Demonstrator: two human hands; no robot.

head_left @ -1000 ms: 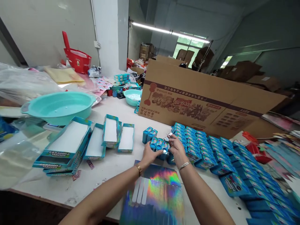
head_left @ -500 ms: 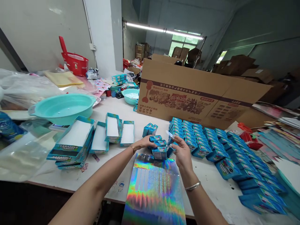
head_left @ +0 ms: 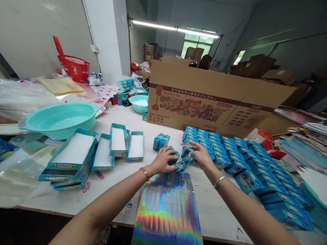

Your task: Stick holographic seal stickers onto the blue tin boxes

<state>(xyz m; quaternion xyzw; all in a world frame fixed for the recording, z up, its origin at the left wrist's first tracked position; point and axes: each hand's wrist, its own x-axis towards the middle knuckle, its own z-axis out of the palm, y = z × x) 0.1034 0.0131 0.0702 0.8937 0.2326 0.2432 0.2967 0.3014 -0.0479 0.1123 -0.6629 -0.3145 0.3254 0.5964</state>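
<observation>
My left hand [head_left: 165, 161] is closed over small blue candy boxes [head_left: 180, 165] just beyond a shiny rainbow foil sheet [head_left: 167, 211]. Its fingers hide part of them. My right hand [head_left: 201, 155] is to their right, thumb and fingers bent together around a small, pale, clear sticker-like piece [head_left: 185, 145]. Below those fingers, a blue box [head_left: 187, 158] leans at a tilt, close to the fingertips. Two more blue boxes [head_left: 161, 141] stand upright behind my left hand.
Rows of blue boxes [head_left: 247, 182] fill the right side. Open trays [head_left: 136, 146] with white bottoms are at left, some stacked. A turquoise basin [head_left: 60, 117] sits behind them. A large cardboard carton [head_left: 199, 102] stands along the back.
My left hand has moved from the boxes' left side to over them, and the front boxes have tipped from upright. My right hand has shifted slightly up and right. The view has shifted a little.
</observation>
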